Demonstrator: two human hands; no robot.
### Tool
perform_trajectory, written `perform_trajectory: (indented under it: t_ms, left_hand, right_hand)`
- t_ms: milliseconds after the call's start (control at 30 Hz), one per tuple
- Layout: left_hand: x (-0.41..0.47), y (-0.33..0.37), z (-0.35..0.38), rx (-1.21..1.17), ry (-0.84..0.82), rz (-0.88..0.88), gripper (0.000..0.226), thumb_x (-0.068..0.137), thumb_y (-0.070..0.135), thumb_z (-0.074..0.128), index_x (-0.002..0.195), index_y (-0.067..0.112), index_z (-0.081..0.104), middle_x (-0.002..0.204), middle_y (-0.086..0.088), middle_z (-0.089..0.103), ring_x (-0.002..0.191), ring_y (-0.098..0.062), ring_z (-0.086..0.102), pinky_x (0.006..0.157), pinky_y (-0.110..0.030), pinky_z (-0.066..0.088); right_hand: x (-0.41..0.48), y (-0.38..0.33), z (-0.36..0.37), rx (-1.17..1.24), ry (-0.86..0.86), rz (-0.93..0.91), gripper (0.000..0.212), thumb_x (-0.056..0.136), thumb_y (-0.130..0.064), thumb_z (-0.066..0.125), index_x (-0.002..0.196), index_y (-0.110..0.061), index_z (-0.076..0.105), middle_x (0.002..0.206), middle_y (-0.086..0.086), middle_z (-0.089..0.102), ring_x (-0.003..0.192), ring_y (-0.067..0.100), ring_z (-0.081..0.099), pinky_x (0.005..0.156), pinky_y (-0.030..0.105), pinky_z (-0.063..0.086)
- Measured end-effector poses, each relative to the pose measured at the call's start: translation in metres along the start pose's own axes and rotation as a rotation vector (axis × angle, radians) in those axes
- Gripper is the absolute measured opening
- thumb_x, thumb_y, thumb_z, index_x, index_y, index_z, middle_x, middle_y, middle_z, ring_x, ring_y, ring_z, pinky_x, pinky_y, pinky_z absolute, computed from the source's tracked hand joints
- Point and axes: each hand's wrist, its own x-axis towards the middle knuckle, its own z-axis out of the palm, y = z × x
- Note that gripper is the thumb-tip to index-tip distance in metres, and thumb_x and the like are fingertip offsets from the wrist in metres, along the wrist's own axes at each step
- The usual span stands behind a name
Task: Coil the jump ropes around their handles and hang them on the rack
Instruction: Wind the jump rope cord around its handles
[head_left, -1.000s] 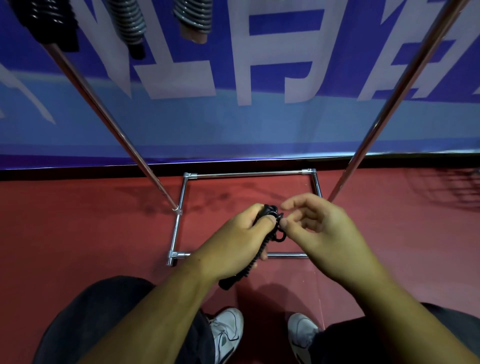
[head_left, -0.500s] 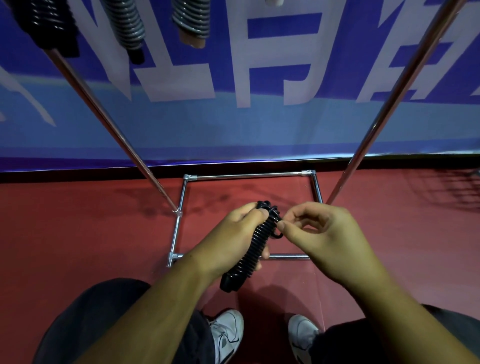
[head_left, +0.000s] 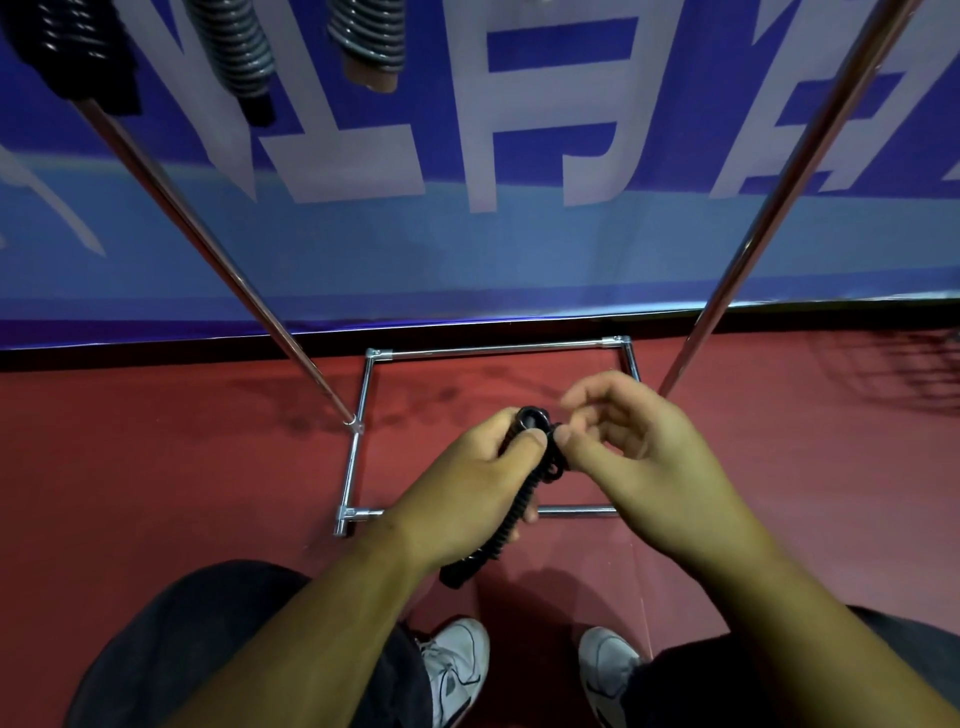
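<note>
A black jump rope (head_left: 511, 519), coiled tightly round its handles, is gripped in my left hand (head_left: 467, 483), thumb pressed near the top end. My right hand (head_left: 628, 462) pinches the rope's loose end beside the top of the bundle, the other fingers curled above it. The chrome rack's base frame (head_left: 363, 431) lies on the red floor under my hands, and its two slanted poles (head_left: 208, 234) rise left and right. Three coiled ropes hang at the top left: a black one (head_left: 72, 47), a grey one (head_left: 234, 52) and another grey one (head_left: 369, 36).
A blue banner with white lettering (head_left: 519, 130) stands right behind the rack. The right pole (head_left: 769, 208) slants up to the top right corner. My white shoes (head_left: 457, 670) and dark trousers fill the bottom of the view on the red floor.
My left hand has turned the bundle so its round top end faces up. My right hand has shifted its pinch at the rope end, and its fingers have lifted.
</note>
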Motion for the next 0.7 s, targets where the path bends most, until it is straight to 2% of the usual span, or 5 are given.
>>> perform_trajectory:
  t_ms: [133,233,367,567,700]
  left_hand:
    - [0.000,-0.005,0.002,0.175,-0.063,0.063,0.013,0.107,0.038,0.046,0.104,0.041,0.059,0.066,0.010,0.066,0.057,-0.012,0.059,0.057,-0.031,0.049]
    - [-0.001,-0.003,0.004,0.167,-0.093,0.004,0.018,0.106,0.036,0.047,0.117,0.031,0.060,0.067,0.001,0.066,0.053,-0.014,0.058,0.051,-0.026,0.046]
    - [0.000,-0.001,0.002,0.078,-0.126,-0.070,0.020,0.107,0.035,0.046,0.114,0.022,0.060,0.068,-0.006,0.066,0.051,-0.015,0.059,0.049,-0.026,0.047]
    - [-0.002,0.005,-0.004,-0.155,-0.224,-0.105,0.028,0.107,0.042,0.045,0.109,0.019,0.062,0.071,-0.012,0.069,0.060,-0.029,0.060,0.059,-0.032,0.052]
    - [-0.004,0.010,-0.006,-0.160,-0.260,-0.149,0.038,0.108,0.041,0.043,0.118,0.010,0.061,0.069,-0.002,0.071,0.057,-0.022,0.061,0.056,-0.029,0.052]
  right_hand:
    - [0.002,0.006,-0.001,-0.194,-0.005,-0.036,0.016,0.092,-0.024,0.073,0.104,-0.034,0.076,0.092,-0.003,0.069,0.080,0.019,0.067,0.082,0.043,0.056]
    - [0.003,0.006,-0.004,-0.209,-0.038,-0.031,0.015,0.090,-0.015,0.073,0.089,-0.029,0.077,0.093,0.002,0.071,0.083,0.018,0.066,0.083,0.036,0.055]
    - [0.004,0.002,0.000,-0.272,-0.039,-0.032,0.018,0.095,-0.010,0.067,0.088,-0.026,0.072,0.093,-0.001,0.066,0.079,0.012,0.065,0.075,0.025,0.053]
    - [-0.001,-0.007,0.001,-0.014,0.052,-0.058,0.012,0.098,-0.009,0.063,0.092,-0.018,0.069,0.082,0.014,0.067,0.063,0.012,0.061,0.059,0.019,0.050]
    - [-0.002,-0.006,0.001,0.126,0.087,-0.016,0.010,0.098,-0.006,0.062,0.094,-0.011,0.070,0.079,-0.001,0.069,0.071,0.008,0.061,0.068,0.015,0.049]
